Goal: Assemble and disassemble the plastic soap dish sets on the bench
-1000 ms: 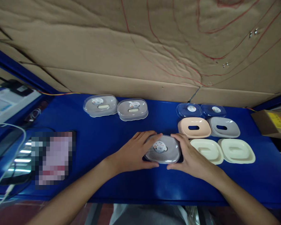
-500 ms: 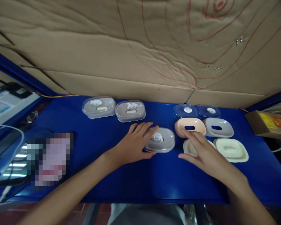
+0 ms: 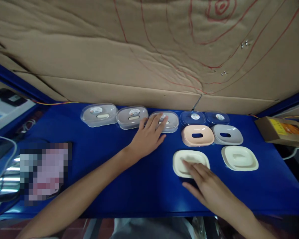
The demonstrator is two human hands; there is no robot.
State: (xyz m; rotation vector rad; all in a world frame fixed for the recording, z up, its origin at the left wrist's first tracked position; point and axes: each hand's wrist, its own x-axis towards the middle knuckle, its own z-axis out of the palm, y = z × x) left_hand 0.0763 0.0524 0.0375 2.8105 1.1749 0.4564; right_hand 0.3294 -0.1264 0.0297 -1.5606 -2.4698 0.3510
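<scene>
My left hand (image 3: 149, 136) lies with spread fingers on a lidded grey box (image 3: 171, 122), the rightmost of three in the back row; the others are a middle box (image 3: 129, 121) and a left box (image 3: 94, 119). Fingertips of my right hand (image 3: 201, 179) rest on a cream tray (image 3: 180, 161), thumb apart at its near edge, gripping nothing. Farther right lies a second cream tray (image 3: 249, 159). Behind the trays are a peach dish (image 3: 206, 134) and a grey dish (image 3: 235, 135), each with an oval slot. Two clear lids (image 3: 185, 119) with round stickers lie behind these.
A cardboard wall (image 3: 89, 59) with red lines rises behind the blue table (image 3: 139, 192). At right is a brown carton (image 3: 266, 129). Cables and a blurred-out object (image 3: 47, 172) lie at left.
The lidded box under my left hand has moved back beside the other two. My right hand has moved left and nearer with a cream tray, away from the other one.
</scene>
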